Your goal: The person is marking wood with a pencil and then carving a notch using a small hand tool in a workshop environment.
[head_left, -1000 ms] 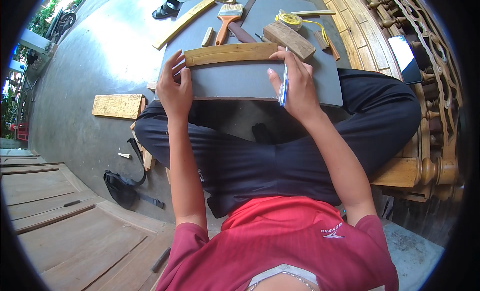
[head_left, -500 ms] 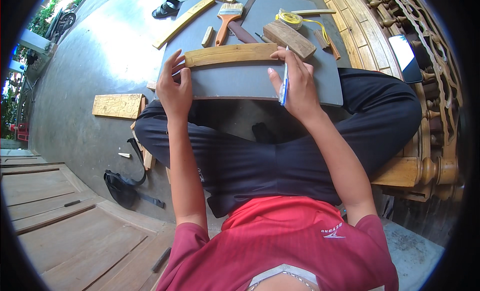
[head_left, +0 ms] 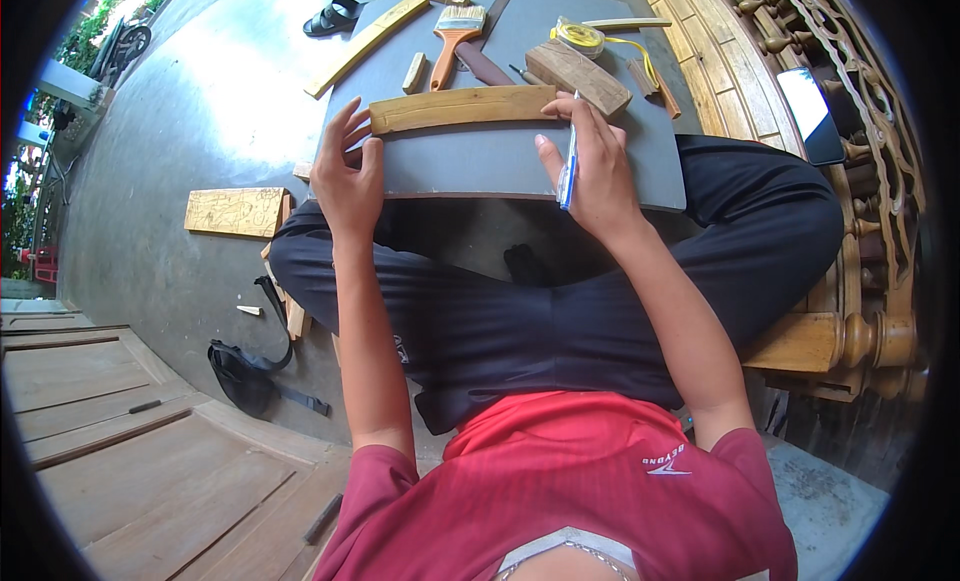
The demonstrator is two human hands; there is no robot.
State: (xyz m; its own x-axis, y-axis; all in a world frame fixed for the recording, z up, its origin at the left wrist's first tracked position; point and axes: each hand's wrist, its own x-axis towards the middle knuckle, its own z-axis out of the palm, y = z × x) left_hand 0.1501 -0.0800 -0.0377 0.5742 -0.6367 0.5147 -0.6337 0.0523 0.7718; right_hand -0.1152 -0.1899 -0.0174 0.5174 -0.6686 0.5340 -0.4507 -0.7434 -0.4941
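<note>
A long narrow wooden board (head_left: 462, 108) lies crosswise on the grey panel (head_left: 520, 166) in front of me. My left hand (head_left: 345, 171) is at the board's left end, fingers apart and loosely curved, fingertips touching or very close to it. A blue-and-white pen (head_left: 568, 176) is held in my right hand (head_left: 598, 176), whose fingertips rest at the board's right end. Behind the board are an orange-handled paintbrush (head_left: 445, 56), a small wood stick (head_left: 414, 73), a dark wood block (head_left: 578, 78) and a yellow-and-white tape measure (head_left: 580, 41).
A pale strip (head_left: 365, 46) crosses the panel's upper left, near a black sandal (head_left: 335, 19). Planks (head_left: 233, 211) and a black bag (head_left: 237, 376) lie on the floor at left, above wooden panels (head_left: 120, 441). A phone (head_left: 808, 116) rests beside carved wooden furniture (head_left: 880, 221) at right.
</note>
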